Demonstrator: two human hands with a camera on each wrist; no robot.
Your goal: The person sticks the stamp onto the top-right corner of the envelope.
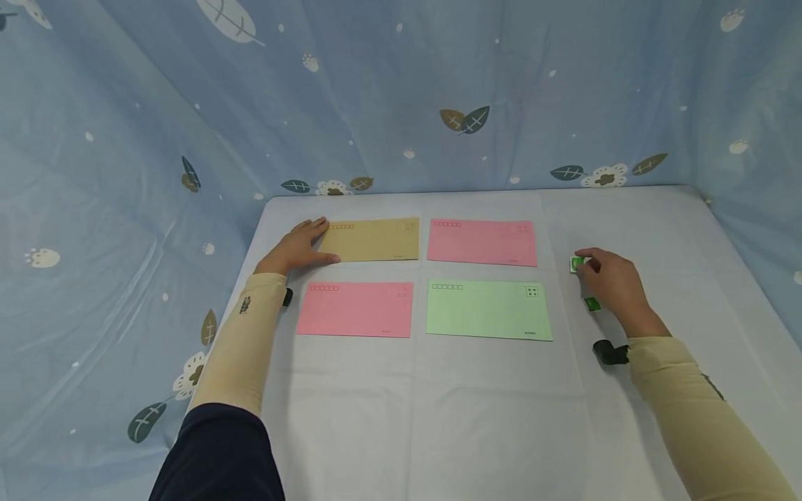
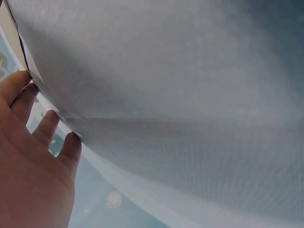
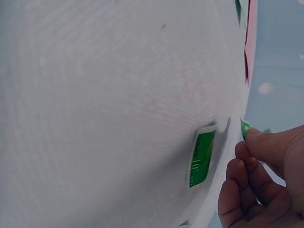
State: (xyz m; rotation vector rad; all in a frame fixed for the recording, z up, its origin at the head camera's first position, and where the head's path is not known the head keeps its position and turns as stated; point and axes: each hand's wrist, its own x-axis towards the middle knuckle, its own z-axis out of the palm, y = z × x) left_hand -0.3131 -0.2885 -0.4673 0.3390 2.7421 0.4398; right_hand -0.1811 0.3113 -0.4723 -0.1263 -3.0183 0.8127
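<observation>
My left hand (image 1: pixel 294 249) rests at the left end of a tan envelope (image 1: pixel 370 241), thumb near its lower corner and fingers near the upper one. In the left wrist view its fingers (image 2: pixel 47 126) are spread, with the tips on the white surface. At the right, my right hand (image 1: pixel 617 285) pinches a small green stamp (image 1: pixel 574 264) between thumb and forefinger, close to the table. Another green stamp (image 1: pixel 592 304) lies just below that hand; in the right wrist view this flat stamp (image 3: pixel 203 156) shows a printed 10.
A pink envelope (image 1: pixel 482 242) lies right of the tan one. In the front row are another pink envelope (image 1: pixel 354 309) and a light green envelope (image 1: pixel 489 310) bearing a dark mark at its upper right. White cloth covers the table (image 1: pixel 489 417); blue patterned curtains (image 1: pixel 401 90) enclose it.
</observation>
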